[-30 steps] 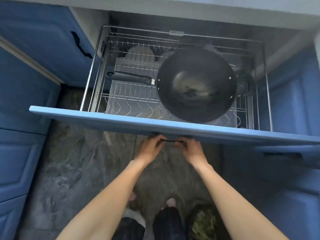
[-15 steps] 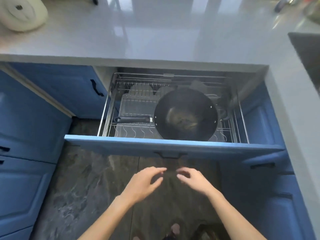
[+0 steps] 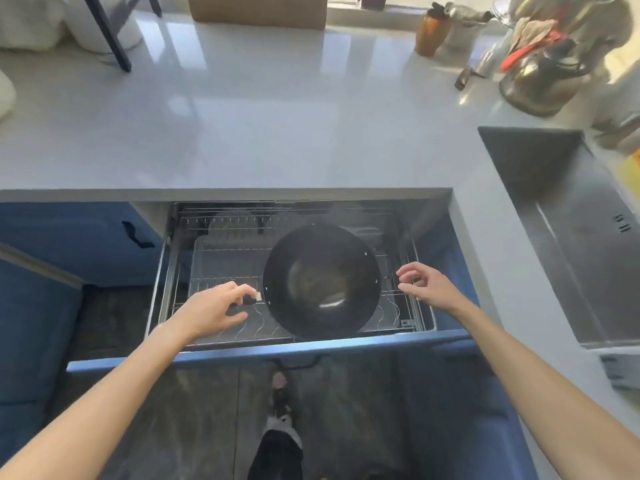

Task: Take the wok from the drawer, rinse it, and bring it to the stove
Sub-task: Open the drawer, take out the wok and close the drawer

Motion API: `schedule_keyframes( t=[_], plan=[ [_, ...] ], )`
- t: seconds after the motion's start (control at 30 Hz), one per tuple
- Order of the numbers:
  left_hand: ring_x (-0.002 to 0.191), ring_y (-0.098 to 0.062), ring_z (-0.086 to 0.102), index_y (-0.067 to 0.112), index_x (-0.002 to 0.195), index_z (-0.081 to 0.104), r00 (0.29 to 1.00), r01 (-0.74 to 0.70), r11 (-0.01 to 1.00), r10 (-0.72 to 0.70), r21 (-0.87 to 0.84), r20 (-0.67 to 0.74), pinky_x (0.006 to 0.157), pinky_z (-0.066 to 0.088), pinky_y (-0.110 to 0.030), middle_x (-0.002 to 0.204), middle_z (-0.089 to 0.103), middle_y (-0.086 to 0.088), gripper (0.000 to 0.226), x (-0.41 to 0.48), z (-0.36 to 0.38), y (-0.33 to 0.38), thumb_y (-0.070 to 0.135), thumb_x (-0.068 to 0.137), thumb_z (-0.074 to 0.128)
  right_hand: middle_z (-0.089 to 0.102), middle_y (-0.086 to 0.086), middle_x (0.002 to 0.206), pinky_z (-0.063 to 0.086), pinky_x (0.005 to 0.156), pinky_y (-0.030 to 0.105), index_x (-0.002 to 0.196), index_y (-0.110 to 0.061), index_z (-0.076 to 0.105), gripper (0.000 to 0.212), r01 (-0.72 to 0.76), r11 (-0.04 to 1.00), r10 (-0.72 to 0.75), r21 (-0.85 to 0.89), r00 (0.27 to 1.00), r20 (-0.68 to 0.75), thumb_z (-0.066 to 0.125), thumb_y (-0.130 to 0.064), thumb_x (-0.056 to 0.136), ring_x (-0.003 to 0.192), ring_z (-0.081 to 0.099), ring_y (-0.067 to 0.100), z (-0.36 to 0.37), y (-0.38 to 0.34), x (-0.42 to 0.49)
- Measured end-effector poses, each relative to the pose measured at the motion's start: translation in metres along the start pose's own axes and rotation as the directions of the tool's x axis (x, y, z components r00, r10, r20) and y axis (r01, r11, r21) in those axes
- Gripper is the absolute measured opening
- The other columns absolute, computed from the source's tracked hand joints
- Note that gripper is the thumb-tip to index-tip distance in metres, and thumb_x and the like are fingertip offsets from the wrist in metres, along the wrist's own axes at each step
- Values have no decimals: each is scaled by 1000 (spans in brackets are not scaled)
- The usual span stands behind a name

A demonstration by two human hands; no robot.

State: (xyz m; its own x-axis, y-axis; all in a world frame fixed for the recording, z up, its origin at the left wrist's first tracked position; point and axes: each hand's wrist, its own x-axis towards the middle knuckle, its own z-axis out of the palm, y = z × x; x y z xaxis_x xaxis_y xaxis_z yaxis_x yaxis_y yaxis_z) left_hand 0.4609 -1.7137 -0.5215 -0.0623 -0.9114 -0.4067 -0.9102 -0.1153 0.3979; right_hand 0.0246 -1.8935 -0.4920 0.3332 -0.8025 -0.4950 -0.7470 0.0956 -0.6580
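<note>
Reaching into the open drawer (image 3: 263, 353), I have one hand on each side of the wok (image 3: 321, 280). It sits bowl-up on the wire rack (image 3: 221, 258), toward the right half of the basket and near the drawer front.

Grip state:
- Left hand (image 3: 211, 308): fingers curled over the long handle where it meets the wok's left rim. The hand hides the handle, so I cannot tell whether the grasp is fully closed or only settling.
- Right hand (image 3: 427, 285): fingers spread and loose, just beside the small helper handle (image 3: 393, 276) at the right rim. It holds nothing.

Hazards from this position, as I judge them:
1. Lifting on the left hand alone. The bowl's weight lies well off the handle, so the wok may roll toward the right and strike the rack wires or the basket rail.
2. Lifting before the right hand closes. The helper handle is small and partly in shadow; a shallow pinch may slip.
3. Catching the rim. The counter edge (image 3: 225, 194) overhangs the rear of the drawer, so a steep or rearward lift may knock the wok against it.
4. Snagging. The curved rack wires under the bowl may hook the base if I drag rather than raise.

The sink (image 3: 568, 237) lies to the right, so the lift should clear the drawer front first.
</note>
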Motion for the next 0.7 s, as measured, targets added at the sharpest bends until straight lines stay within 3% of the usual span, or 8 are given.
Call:
schedule_keyframes(
  t=[0.13,0.23,0.3,0.37,0.5,0.6,0.7],
  plan=[
    [95,-9,61,48,122,47,998,21,998,-25,65,57,78,52,-27,117,53,17,48,31,39,-51,45,81,71,61,-3,128,50,87,33,127,-40,60,39,-99,990,100,-99,995,6,69,-25,92,99,67,20,6,30,62],
    [97,-17,65,46,123,51,990,7,990,-27,142,141,83,53,-29,134,53,7,58,37,69,-91,42,73,79,55,7,141,48,98,39,137,-39,53,50,-125,960,132,-249,991,14,66,-23,92,113,63,25,10,51,114],
    [94,-17,65,50,121,48,978,22,984,-58,179,201,83,54,-28,143,47,5,59,46,78,-112,39,73,79,46,15,150,45,107,43,146,-37,47,58,-165,927,188,-335,982,35,65,-26,92,129,55,32,12,65,144],
    [90,-13,64,52,120,46,970,20,984,-62,178,236,78,54,-27,143,41,11,52,59,83,-120,35,80,75,47,18,150,45,109,44,146,-40,45,57,-170,909,212,-382,975,72,64,-27,94,132,53,37,11,77,173],
    [77,-7,63,49,103,44,981,-29,994,9,103,194,66,56,-31,114,52,25,35,83,91,-119,28,90,69,63,2,140,51,103,44,114,-62,52,45,-37,943,113,-332,970,214,61,-23,94,118,64,30,8,93,209],
    [76,-4,60,47,90,42,980,56,998,-60,27,188,64,55,-34,98,54,25,41,91,93,-118,19,84,72,72,5,115,53,97,42,108,-45,63,37,0,964,62,-267,972,225,63,-13,89,104,69,25,7,93,212],
    [83,-7,62,47,86,47,982,121,990,-108,-78,156,69,56,-38,100,59,21,47,85,93,-116,10,80,75,73,1,89,50,82,22,105,-36,65,44,0,984,44,-177,969,244,63,4,86,81,72,10,2,95,202]
  ],
)
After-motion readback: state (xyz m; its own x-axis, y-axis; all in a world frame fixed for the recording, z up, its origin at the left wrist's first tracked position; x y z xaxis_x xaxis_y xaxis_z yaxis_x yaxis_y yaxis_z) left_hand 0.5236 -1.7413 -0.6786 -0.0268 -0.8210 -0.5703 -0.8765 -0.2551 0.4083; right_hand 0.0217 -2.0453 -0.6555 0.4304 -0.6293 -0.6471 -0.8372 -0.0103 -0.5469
